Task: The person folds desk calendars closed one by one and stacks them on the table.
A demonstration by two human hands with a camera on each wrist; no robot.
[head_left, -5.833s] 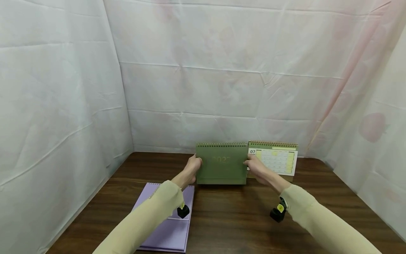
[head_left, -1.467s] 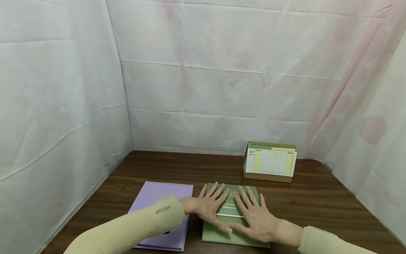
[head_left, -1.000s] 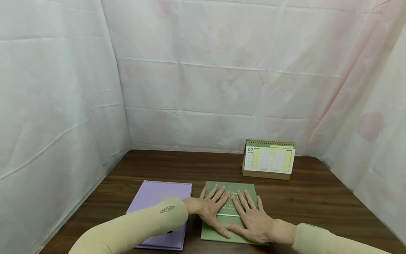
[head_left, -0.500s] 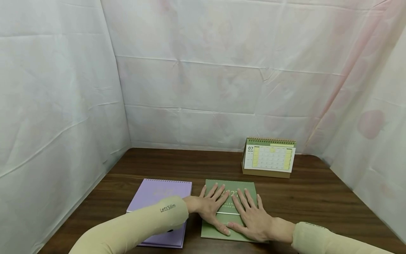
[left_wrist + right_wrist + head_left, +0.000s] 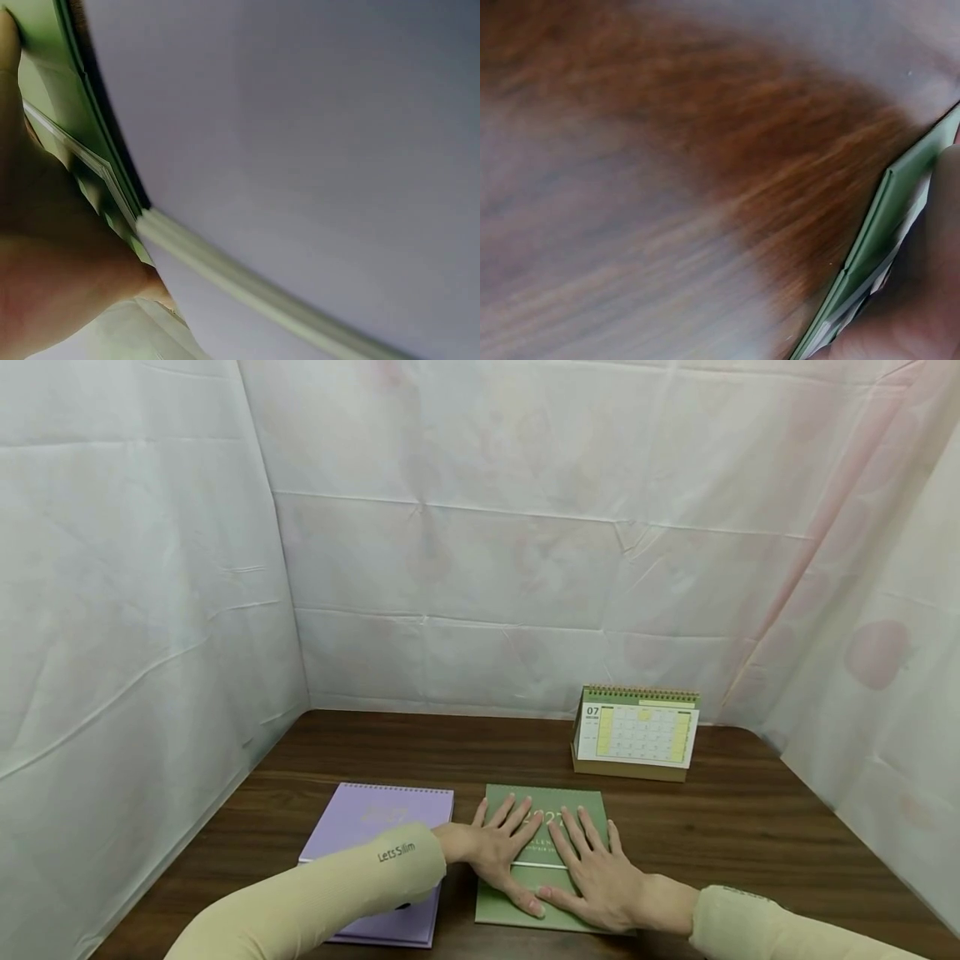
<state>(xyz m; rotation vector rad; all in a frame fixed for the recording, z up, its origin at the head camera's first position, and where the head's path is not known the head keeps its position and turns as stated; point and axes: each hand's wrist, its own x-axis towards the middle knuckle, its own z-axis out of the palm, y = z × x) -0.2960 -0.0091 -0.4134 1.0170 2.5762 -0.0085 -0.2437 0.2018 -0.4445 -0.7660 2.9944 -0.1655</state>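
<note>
A green desk calendar (image 5: 517, 906) marked 2027 lies flat near the front of the table, its spiral edge facing away. Across its left half rests my left hand (image 5: 497, 853), fingers spread and straight. My right hand (image 5: 606, 883) lies on the right half the same way, the two thumbs nearly meeting. Parts of the cover are hidden under both palms. In the left wrist view, the green calendar (image 5: 49, 37) shows beside a purple calendar (image 5: 300, 135). The right wrist view catches the green calendar's edge (image 5: 885, 217) beneath the hand.
To the left, a purple desk calendar (image 5: 360, 827) lies flat, partly covered by my left sleeve (image 5: 322, 893). At the back right an upright calendar (image 5: 645, 735) stands opened to 07. White cloth (image 5: 450, 527) hangs behind the dark wooden table (image 5: 420, 743) and on both sides.
Earlier, both hands held the green calendar upright beside the standing one. It now lies flat at the front under spread hands, which have stayed there over the last second or so.
</note>
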